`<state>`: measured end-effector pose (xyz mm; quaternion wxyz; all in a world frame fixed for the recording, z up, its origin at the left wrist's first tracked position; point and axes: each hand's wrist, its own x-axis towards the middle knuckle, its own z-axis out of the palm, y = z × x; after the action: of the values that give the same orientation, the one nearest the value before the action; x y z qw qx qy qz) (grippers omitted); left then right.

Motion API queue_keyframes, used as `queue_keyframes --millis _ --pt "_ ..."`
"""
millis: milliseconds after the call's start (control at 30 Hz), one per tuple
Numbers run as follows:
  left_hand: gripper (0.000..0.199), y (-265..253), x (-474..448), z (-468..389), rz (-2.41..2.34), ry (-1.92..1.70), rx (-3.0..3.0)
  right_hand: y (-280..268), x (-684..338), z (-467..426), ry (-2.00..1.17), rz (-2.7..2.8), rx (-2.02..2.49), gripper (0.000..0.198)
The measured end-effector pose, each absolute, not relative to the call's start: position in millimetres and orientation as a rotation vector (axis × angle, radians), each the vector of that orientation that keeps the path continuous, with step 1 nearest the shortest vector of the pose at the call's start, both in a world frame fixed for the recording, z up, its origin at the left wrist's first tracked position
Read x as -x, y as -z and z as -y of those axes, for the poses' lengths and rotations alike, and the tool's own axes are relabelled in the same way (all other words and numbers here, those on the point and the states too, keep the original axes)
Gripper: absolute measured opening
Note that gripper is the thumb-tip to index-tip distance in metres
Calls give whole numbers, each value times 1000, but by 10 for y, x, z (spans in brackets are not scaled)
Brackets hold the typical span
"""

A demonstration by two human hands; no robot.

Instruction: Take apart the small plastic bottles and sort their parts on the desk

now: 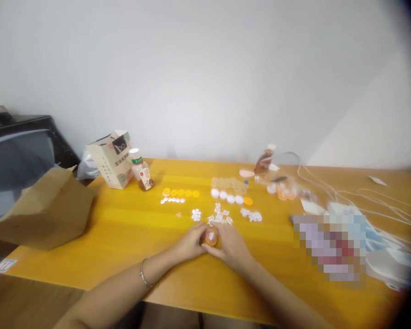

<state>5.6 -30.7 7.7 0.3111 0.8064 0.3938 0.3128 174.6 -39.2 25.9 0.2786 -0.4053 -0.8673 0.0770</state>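
My left hand [191,242] and my right hand [230,244] meet near the table's front middle, fingers closed around a small round clear-and-orange piece [210,236] with something white inside. Its exact kind is too blurred to tell. Just beyond my fingertips lie white cut-out plastic parts [219,214] in a loose group. Small white discs [196,214] form a cluster to their left, and more white round parts [251,214] lie to the right. Farther back are a row of yellow rings [181,193], a row of white caps [226,197] and clear cups [228,184].
On the wooden table [123,242], a carton bag [111,160] and a drink bottle [142,170] stand back left. Another bottle [264,161] stands back right, near white cables [315,178]. A blurred-out item [329,249] lies right. An open cardboard box [44,205] is at left.
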Motion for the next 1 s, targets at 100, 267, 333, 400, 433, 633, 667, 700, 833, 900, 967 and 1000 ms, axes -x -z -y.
queue_keyframes --millis 100,267,333,400,433,633,667,700,833,900,967,1000 --pt "20 -80 -57 310 -1040 -825 -2129 -232 -1734 372 -229 2347 1160 14" --pt "18 -60 -58 313 -1051 -821 -2118 -217 -1745 410 -255 2299 1103 15" --pt "22 -57 -52 316 -1070 -806 -2123 -238 -1789 398 -235 2180 1129 23" --pt "25 -65 -42 321 -1082 -785 -2123 -292 -1896 315 -221 2006 1201 32" --pt "26 -72 -36 323 -1079 -775 -2121 -332 -1980 238 -220 1905 1252 35" --pt "26 -99 -20 329 -1064 -750 -2113 -494 -2727 -537 -268 1561 1645 33" --pt "26 -96 -20 329 -1067 -744 -2112 -469 -2831 -665 -291 1547 1696 31" --pt "26 -93 -19 328 -1068 -738 -2113 -430 -2913 -778 -306 1548 1732 30" --pt "28 -79 -13 321 -1060 -729 -2131 -241 -3049 -1068 -338 1579 1766 30" --pt "28 -78 -8 315 -1057 -727 -2137 -189 -3048 -1133 -355 1591 1757 33" --pt "28 -81 -4 311 -1055 -720 -2138 -172 -3036 -1172 -382 1611 1744 35" --pt "28 -83 -2 310 -1053 -717 -2137 -172 -3029 -1188 -400 1624 1737 35"
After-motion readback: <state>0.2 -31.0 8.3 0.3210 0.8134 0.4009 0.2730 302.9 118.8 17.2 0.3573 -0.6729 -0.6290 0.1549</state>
